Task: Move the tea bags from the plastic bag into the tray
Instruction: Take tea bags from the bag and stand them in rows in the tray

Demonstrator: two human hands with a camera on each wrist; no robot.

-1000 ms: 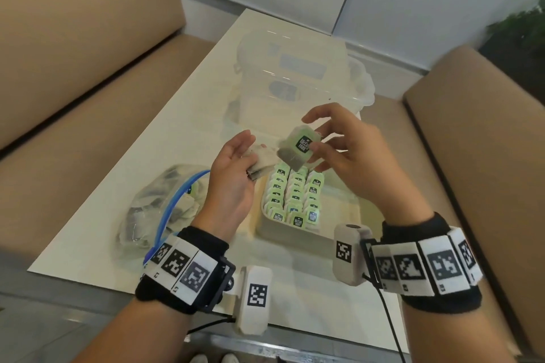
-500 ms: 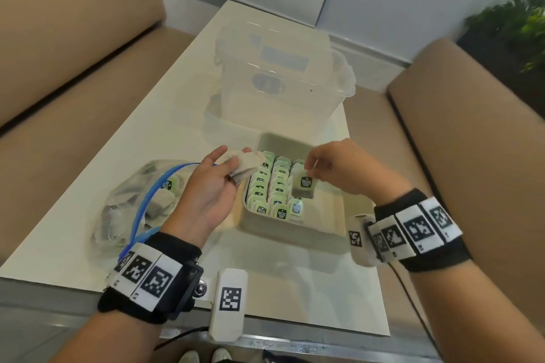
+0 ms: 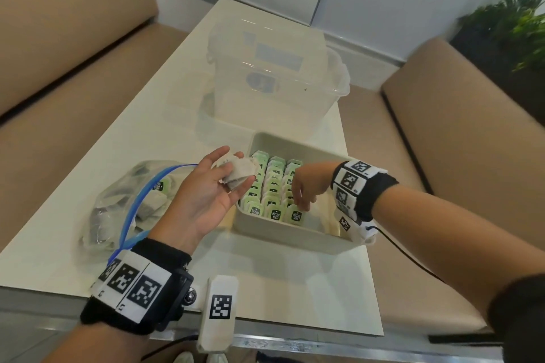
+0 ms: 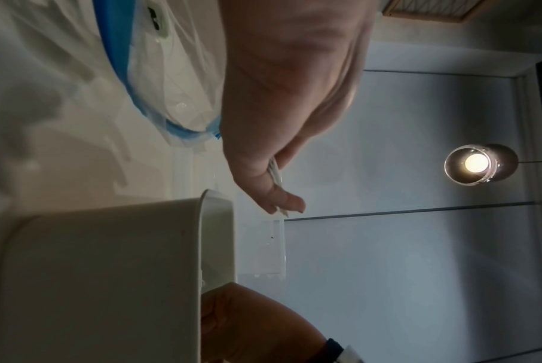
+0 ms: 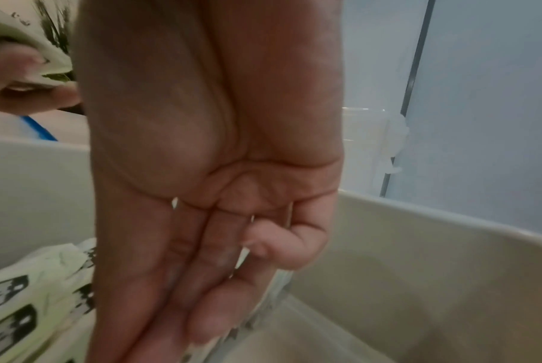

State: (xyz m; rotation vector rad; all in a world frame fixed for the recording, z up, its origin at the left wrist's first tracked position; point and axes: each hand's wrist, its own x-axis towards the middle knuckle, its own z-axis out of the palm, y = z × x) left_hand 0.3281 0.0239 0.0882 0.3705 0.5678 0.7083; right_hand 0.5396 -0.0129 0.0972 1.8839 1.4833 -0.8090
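Inside tray (image 3: pixel 295 233), tea bags (image 3: pixel 274 186) upright.

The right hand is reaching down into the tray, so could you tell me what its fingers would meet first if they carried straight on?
Most likely the tea bags in the tray; the right hand points down at the rightmost row's near end.

I count one tray (image 3: pixel 290 231) on the bench (image 3: pixel 153 138), holding three rows of tea bags (image 3: pixel 272 186); I cannot tell the number in each row. Left of the tray lies one plastic bag (image 3: pixel 118 209) with several more, uncountable. Behind the tray stands one clear box (image 3: pixel 274 79). My two grips: left (image 3: pixel 203 194) holding a small stack, right (image 3: pixel 306 186) over the tray.
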